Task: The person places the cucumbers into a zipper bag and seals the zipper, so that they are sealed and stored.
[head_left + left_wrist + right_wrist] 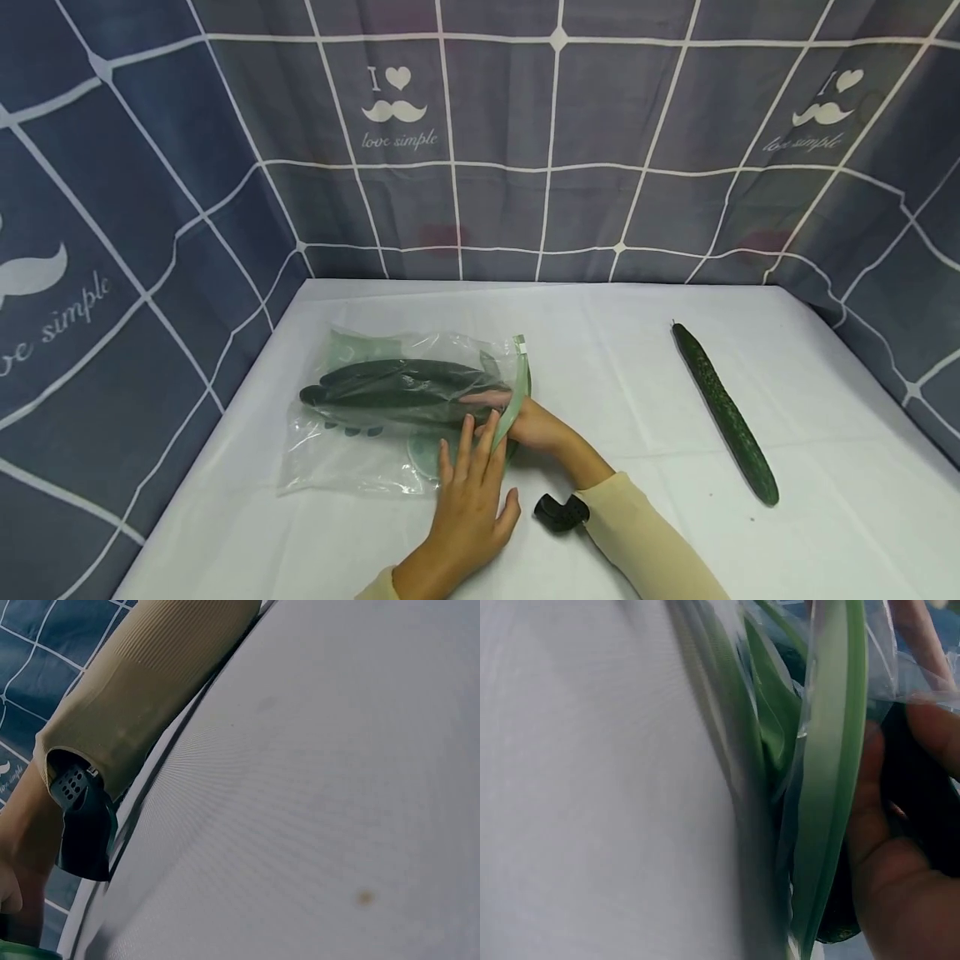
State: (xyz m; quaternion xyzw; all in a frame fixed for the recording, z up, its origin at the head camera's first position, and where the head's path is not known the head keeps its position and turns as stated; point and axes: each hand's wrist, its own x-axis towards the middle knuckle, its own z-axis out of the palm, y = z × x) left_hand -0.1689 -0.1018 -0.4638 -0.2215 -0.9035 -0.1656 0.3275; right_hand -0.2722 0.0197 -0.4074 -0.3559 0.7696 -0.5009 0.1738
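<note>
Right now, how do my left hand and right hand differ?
Your left hand lies outside the plastic bag, fingers fairly straight, while your right hand reaches inside it. Your right hand grips a dark green cucumber; your left hand grips nothing. Both are bare and toward the bag's right end.

Glossy plastic bag (345, 462), matt cloth table cover (577, 358) (faintly creased), finely ribbed sleeve (150, 682)

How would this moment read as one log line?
right hand: holding cucumber inside bag | left hand: touching bag | loose cucumber: on table
</note>
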